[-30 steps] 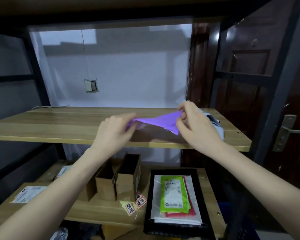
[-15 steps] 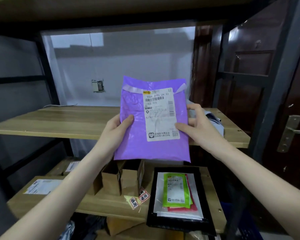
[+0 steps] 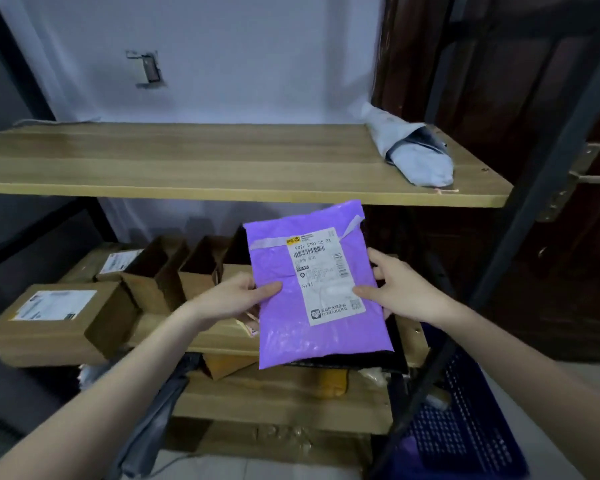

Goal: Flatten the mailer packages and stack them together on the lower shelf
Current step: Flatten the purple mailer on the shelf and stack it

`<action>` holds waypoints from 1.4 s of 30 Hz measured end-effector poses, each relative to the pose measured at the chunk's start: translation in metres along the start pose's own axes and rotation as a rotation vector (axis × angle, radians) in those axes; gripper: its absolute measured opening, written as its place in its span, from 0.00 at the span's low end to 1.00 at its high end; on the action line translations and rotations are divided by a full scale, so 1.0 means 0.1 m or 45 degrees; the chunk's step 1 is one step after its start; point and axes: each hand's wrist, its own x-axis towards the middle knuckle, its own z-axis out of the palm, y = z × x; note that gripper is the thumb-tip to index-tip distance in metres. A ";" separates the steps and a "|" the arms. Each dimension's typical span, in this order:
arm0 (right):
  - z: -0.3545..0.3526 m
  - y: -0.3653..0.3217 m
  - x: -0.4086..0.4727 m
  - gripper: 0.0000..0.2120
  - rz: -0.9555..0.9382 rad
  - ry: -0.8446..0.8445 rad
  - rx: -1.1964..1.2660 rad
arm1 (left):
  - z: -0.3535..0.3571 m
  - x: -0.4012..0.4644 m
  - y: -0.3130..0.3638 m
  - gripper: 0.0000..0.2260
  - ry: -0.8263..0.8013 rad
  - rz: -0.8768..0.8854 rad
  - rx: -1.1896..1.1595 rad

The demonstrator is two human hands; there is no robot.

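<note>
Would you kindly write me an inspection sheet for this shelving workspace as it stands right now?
Surface: wooden upper shelf mostly bare; lower shelf crowded.
Job's things: purple mailer, label facing up, held flat over the black tray; grey mailer lies rumpled at the upper shelf's right end.
Clutter: open cardboard boxes and a sealed labelled box on the lower shelf.
Hands: left hand and right hand grip the purple mailer's side edges.
Cables: a thin one at the upper shelf's back left.
Surroundings: white wall, dark door, blue crate.
</note>
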 end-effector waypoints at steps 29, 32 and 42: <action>0.75 1.55 1.40 0.32 0.110 0.067 -0.967 | 0.94 2.15 -0.83 0.27 0.243 0.188 0.873; 0.83 1.73 1.41 0.30 0.191 -0.054 -0.939 | 1.06 2.23 -1.00 0.25 0.104 0.084 0.854; 0.86 1.89 1.45 0.29 0.196 -0.097 -0.561 | 1.14 2.36 -1.23 0.25 0.008 0.112 0.594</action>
